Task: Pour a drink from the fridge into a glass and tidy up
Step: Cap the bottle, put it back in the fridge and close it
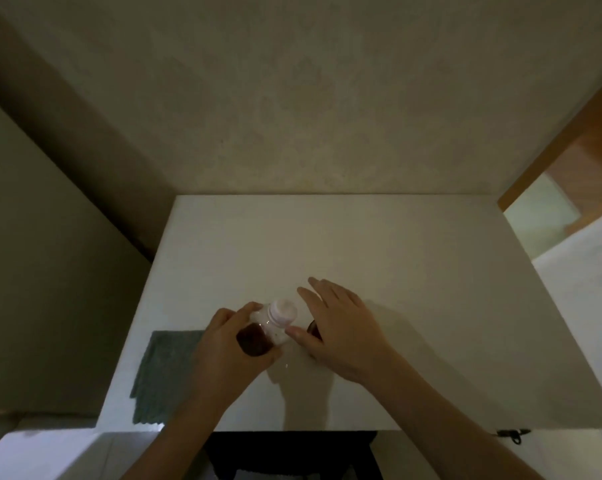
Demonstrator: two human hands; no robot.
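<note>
A clear plastic bottle (265,329) with a pale cap (284,310) and dark red drink in its lower part stands on the white table (413,271). My left hand (226,344) is wrapped around the bottle's body. My right hand (337,327) hovers just right of the cap, fingers spread, thumb tip beside the bottle's neck. A dark round shape (312,329) shows behind my right thumb; it may be a glass with drink, mostly hidden.
A grey-green cloth (161,375) lies flat at the table's left front edge. Walls close the table in at the back and left. A doorway with wooden trim (569,161) opens at the right. A dark stool or chair (292,455) is under the front edge.
</note>
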